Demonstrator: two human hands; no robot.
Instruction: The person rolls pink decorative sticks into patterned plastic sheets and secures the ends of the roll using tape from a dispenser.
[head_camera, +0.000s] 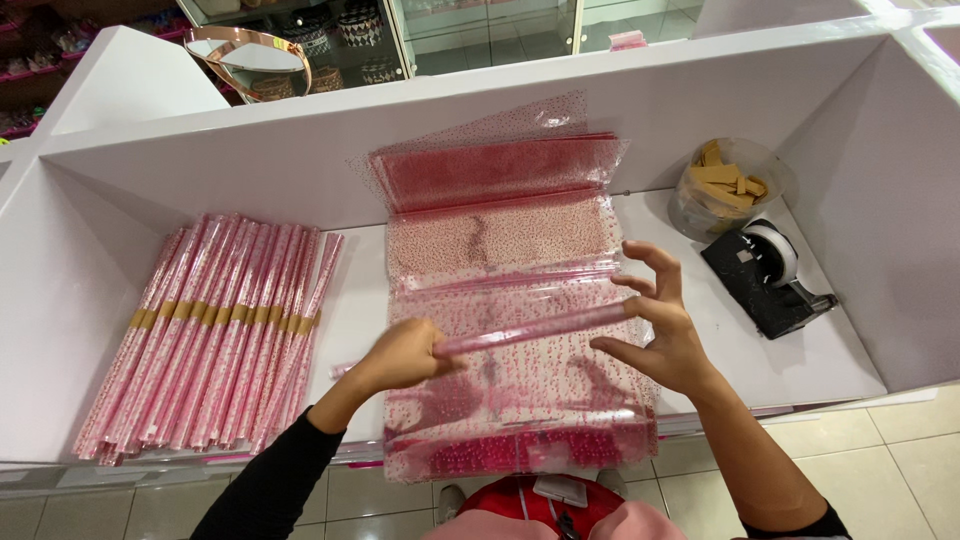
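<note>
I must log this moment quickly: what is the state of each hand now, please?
Left hand: closed, gripping the rolled pink sheet.
Right hand: open, fingers spread, fingertips touching the roll's other end.

Left hand pinched closed (knuckles up), right hand open, fingers spread.

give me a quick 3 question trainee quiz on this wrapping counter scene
1. True or false: both hands grip the thin rolled pink dotted plastic tube.
2. Where does the pile of rolled pink tubes with tan bands lie: A left of the flat sheet stack, B right of it?
3. What stands beside the black tape dispenser?

Key: 1 false, the left hand grips; the right hand is spread open at its end. 2 A. 3 a clear round tub of tan strips.
</note>
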